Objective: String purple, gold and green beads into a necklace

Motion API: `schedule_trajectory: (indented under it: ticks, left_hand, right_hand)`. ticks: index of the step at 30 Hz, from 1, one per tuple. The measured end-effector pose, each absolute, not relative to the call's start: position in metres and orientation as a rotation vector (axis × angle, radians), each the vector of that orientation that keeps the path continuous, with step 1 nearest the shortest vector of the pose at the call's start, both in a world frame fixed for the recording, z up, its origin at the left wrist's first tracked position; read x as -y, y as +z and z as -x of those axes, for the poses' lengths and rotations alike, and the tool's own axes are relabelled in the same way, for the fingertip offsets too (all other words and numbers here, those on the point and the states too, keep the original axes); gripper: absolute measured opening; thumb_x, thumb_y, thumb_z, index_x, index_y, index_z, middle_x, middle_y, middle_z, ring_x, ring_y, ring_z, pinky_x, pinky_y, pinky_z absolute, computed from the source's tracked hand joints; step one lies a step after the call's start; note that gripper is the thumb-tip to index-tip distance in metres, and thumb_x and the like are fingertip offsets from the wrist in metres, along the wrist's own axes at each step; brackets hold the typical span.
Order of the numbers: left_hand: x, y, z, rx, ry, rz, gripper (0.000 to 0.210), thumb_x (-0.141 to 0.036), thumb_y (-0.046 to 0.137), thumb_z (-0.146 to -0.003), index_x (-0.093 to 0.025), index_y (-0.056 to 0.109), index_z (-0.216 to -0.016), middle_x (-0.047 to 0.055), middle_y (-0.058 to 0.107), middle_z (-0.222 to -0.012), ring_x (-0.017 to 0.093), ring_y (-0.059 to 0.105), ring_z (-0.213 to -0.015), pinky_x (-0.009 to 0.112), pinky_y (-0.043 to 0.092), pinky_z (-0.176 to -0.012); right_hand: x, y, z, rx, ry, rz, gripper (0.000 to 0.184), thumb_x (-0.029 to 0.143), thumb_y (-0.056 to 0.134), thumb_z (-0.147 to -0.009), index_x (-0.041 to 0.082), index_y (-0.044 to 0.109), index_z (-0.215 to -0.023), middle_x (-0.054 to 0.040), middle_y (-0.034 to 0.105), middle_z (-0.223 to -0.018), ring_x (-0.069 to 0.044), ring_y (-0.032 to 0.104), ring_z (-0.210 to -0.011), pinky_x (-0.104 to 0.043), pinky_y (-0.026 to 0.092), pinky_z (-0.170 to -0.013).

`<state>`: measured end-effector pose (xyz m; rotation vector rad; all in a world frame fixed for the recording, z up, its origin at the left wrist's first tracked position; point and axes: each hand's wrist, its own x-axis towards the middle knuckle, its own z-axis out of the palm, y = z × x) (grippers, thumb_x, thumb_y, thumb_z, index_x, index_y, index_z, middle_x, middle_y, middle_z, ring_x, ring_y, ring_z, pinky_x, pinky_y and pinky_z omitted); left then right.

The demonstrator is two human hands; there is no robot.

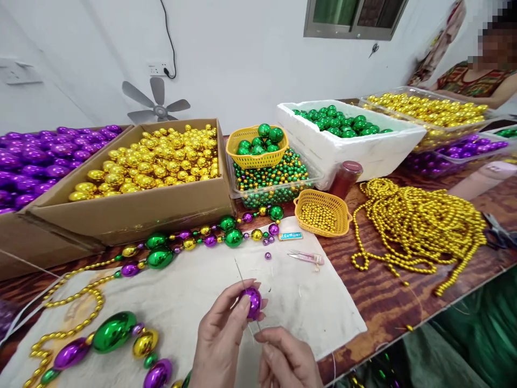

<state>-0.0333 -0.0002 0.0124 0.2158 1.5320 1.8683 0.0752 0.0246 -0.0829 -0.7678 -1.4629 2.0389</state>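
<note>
Purple bead: the purple bead (253, 303) is above the white cloth (329, 302), between thumb and fingers of the left hand (221, 330).
Left grip: it pinches the bead firmly from the sides; I think moderate pressure is better, because the shiny surface may slip.
Needle: the needle (239, 270) shows on both sides of the bead, so it seems to pass through; the hole itself is hidden.
Right grip: thumb and forefinger of the right hand (287, 357) appear to pinch the lower end of the needle, just below the bead.
Alignment: it is wise to keep needle and hole in one line, as a sideways push could bend the needle.
Needle point: the free end points upward, away from both palms; the left fingertips should stay beside its path.
Loose beads: one small purple bead (267, 256) lies on the cloth, near the snips (311, 258); a careless sleeve could roll it away.
</note>
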Motion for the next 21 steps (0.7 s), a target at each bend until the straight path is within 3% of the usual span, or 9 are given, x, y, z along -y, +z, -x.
schedule_trajectory:
  ticks: [3, 6, 13, 21]
  left_hand:
    - [-0.005, 0.003, 0.030, -1.567, 1.803, -0.268, 0.037, -0.040, 0.075, -0.072, -0.020, 0.072, -0.103, 0.012, 0.071, -0.109, 0.023, 0.068, -0.086, 0.030, 0.054, -0.074]
    - [-0.009, -0.009, 0.026, -1.606, 1.676, -0.418, 0.035, -0.040, 0.076, -0.071, -0.019, 0.073, -0.100, 0.011, 0.073, -0.103, 0.023, 0.067, -0.089, 0.028, 0.052, -0.075]
    - [-0.010, -0.014, 0.053, -1.764, 1.300, -0.861, 0.037, -0.041, 0.060, -0.086, -0.025, 0.066, -0.119, 0.009, 0.068, -0.117, 0.024, 0.064, -0.099, 0.032, 0.049, -0.084]
    - [-0.062, 0.012, 0.113, -2.166, 1.160, -1.481, 0.027, -0.035, 0.050, -0.092, -0.023, 0.069, -0.108, 0.009, 0.069, -0.105, 0.024, 0.063, -0.097, 0.034, 0.048, -0.084]
  right_hand:
    - [-0.033, -0.085, -0.080, 1.348, 2.082, 0.832, 0.042, 0.056, 0.057, -0.087, 0.015, 0.063, -0.087, -0.0031, 0.065, -0.056, -0.011, 0.059, -0.041, -0.015, 0.025, -0.037]
    - [-0.042, -0.084, -0.082, 1.264, 2.045, 0.853, 0.042, 0.056, 0.059, -0.086, 0.014, 0.061, -0.083, -0.0047, 0.068, -0.059, -0.012, 0.063, -0.044, -0.014, 0.029, -0.039]
    - [-0.068, -0.085, -0.100, 1.080, 1.941, 0.962, 0.030, 0.043, 0.071, -0.080, 0.013, 0.069, -0.082, -0.0042, 0.067, -0.067, -0.012, 0.060, -0.051, -0.017, 0.037, -0.043]
    - [-0.082, -0.111, -0.102, 1.140, 1.850, 0.970, 0.037, 0.052, 0.071, -0.075, 0.015, 0.072, -0.076, -0.0009, 0.057, -0.049, -0.010, 0.045, -0.040, -0.019, 0.034, -0.039]
